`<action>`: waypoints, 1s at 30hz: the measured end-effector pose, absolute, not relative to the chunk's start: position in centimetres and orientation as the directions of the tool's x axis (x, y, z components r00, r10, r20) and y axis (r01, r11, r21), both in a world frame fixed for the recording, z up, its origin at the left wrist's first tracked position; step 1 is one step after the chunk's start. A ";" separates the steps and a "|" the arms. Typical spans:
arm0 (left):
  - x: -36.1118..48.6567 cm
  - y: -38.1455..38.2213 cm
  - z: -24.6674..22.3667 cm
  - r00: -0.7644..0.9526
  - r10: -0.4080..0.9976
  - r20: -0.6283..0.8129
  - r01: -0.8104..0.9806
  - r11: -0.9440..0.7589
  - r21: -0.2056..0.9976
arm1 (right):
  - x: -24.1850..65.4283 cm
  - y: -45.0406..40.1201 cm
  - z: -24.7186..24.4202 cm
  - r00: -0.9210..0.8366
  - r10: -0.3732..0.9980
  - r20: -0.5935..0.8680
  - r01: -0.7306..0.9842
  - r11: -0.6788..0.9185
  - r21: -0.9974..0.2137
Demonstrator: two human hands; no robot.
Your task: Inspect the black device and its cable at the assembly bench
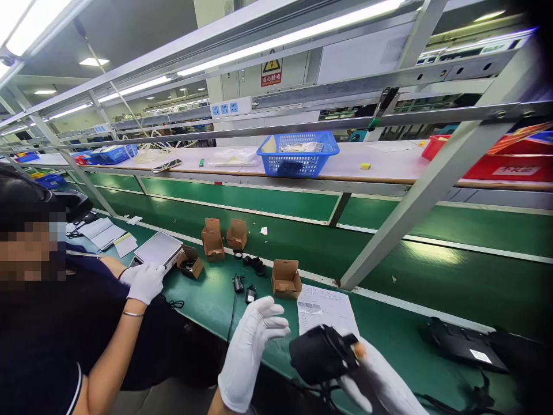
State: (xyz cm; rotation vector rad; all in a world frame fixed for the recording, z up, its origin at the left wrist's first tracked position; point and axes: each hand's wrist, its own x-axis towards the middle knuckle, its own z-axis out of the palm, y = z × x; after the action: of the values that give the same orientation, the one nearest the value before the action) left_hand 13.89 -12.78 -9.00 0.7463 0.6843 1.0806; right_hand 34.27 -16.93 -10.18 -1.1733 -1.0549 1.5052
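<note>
My right hand [375,377], in a white glove, grips a black boxy device [322,353] low in the view, above the green bench edge. My left hand [250,351], also gloved in white, hovers just left of the device with fingers spread and nothing in it. A printed paper sheet [324,306] lies on the bench right behind the device. A small open cardboard box [285,279] stands beyond the sheet's left corner.
A co-worker on the left rests gloved hands [144,280] by a silver scale [158,248]. Three more small boxes [213,242] and small black parts [244,287] lie on the green bench [432,288]. A blue basket [298,153] sits on the far shelf. A slanted metal post [415,202] crosses the bench.
</note>
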 end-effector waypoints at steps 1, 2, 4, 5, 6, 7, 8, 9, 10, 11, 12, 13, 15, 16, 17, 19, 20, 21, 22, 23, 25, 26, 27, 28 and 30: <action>13.9 -13.0 -9.2 0.332 0.937 -0.108 -0.504 0.273 0.819 | 33.9 -16.9 -10.3 -0.077 0.963 -0.257 -0.198 -0.268 -0.943; 13.9 -13.2 -9.3 0.352 0.932 -0.090 -0.481 0.263 0.837 | 33.5 -16.8 -10.3 -0.047 0.947 -0.318 -0.235 -0.320 -0.918; 14.0 -13.6 -9.2 0.398 0.915 -0.069 -0.398 0.240 0.885 | 32.8 -16.7 -10.1 0.005 0.908 -0.419 -0.300 -0.398 -0.867; 14.0 -13.8 -9.1 0.422 0.904 -0.061 -0.351 0.225 0.909 | 32.5 -16.6 -9.9 0.014 0.897 -0.443 -0.309 -0.417 -0.855; 14.2 -13.9 -8.9 0.451 0.891 -0.053 -0.305 0.209 0.929 | 32.2 -16.5 -9.7 0.005 0.895 -0.445 -0.295 -0.424 -0.856; 14.4 -13.9 -8.6 0.480 0.876 -0.055 -0.262 0.203 0.944 | 32.0 -16.5 -9.7 -0.007 0.900 -0.436 -0.272 -0.421 -0.865; 14.6 -13.9 -8.4 0.503 0.861 -0.073 -0.227 0.213 0.950 | 31.7 -16.4 -9.7 -0.016 0.911 -0.412 -0.243 -0.404 -0.882; 14.8 -13.7 -8.2 0.522 0.847 -0.101 -0.202 0.238 0.950 | 31.5 -16.3 -9.8 -0.028 0.926 -0.376 -0.204 -0.373 -0.905; 15.0 -13.5 -8.1 0.534 0.835 -0.135 -0.184 0.270 0.945 | 31.3 -16.3 -10.0 -0.051 0.943 -0.329 -0.154 -0.333 -0.930; 15.1 -13.3 -7.9 0.533 0.829 -0.168 -0.173 0.301 0.938 | 31.2 -16.2 -10.2 -0.091 0.955 -0.283 -0.099 -0.292 -0.951; 15.1 -13.1 -7.8 0.518 0.834 -0.189 -0.172 0.318 0.932 | 31.0 -16.1 -10.5 -0.141 0.957 -0.253 -0.045 -0.262 -0.964; 14.9 -12.8 -7.6 0.489 0.852 -0.187 -0.193 0.315 0.929 | 30.9 -16.0 -10.8 -0.203 0.947 -0.250 0.004 -0.255 -0.967; 14.0 -12.5 -7.2 0.424 0.895 -0.137 -0.261 0.265 0.928 | 30.6 -15.8 -11.1 -0.319 0.905 -0.280 0.074 -0.271 -0.960; 13.3 -12.4 -6.9 0.392 0.913 -0.111 -0.293 0.238 0.926 | 30.5 -15.7 -11.3 -0.363 0.885 -0.291 0.097 -0.275 -0.957; 12.4 -12.3 -6.5 0.366 0.927 -0.085 -0.325 0.212 0.922 | 30.4 -15.6 -11.4 -0.400 0.868 -0.293 0.118 -0.268 -0.956; 10.5 -12.4 -5.6 0.317 0.948 -0.034 -0.401 0.166 0.901 | 30.0 -15.7 -11.9 -0.480 0.838 -0.258 0.171 -0.199 -0.965; 9.5 -12.4 -5.1 0.287 0.958 -0.006 -0.446 0.139 0.884 | 29.9 -15.8 -12.1 -0.523 0.820 -0.233 0.209 -0.141 -0.968; 8.6 -12.5 -4.7 0.250 0.968 0.025 -0.498 0.106 0.861 | 29.8 -15.9 -12.5 -0.571 0.794 -0.208 0.243 -0.079 -0.967; 7.8 -12.6 -4.4 0.215 0.975 0.054 -0.545 0.074 0.835 | 29.6 -16.1 -12.9 -0.615 0.769 -0.177 0.268 -0.007 -0.963; 7.1 -12.7 -4.3 0.189 0.979 0.076 -0.579 0.049 0.814 | 29.5 -16.2 -13.3 -0.650 0.746 -0.143 0.286 0.067 -0.956; 6.1 -12.8 -4.4 0.172 0.980 0.096 -0.617 0.031 0.787 | 29.1 -16.5 -13.9 -0.674 0.734 -0.083 0.314 0.183 -0.932; 5.7 -12.8 -4.6 0.171 0.980 0.100 -0.630 0.031 0.776 | 29.0 -16.5 -14.2 -0.673 0.737 -0.063 0.323 0.216 -0.922; 5.3 -12.9 -4.8 0.170 0.980 0.101 -0.643 0.033 0.765 | 28.9 -16.5 -14.4 -0.673 0.738 -0.053 0.329 0.234 -0.915; 5.0 -12.9 -5.1 0.166 0.981 0.098 -0.655 0.035 0.755 | 28.9 -16.6 -14.5 -0.678 0.733 -0.056 0.330 0.235 -0.914; 4.4 -13.0 -5.5 0.136 0.986 0.092 -0.670 0.023 0.742 | 29.0 -16.6 -14.8 -0.709 0.698 -0.099 0.322 0.195 -0.927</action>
State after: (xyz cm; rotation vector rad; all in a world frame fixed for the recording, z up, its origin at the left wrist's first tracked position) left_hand 4.44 -12.99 -5.50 0.7537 0.5311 1.3800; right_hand 29.00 -16.55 -14.80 -0.9591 -2.1326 1.5199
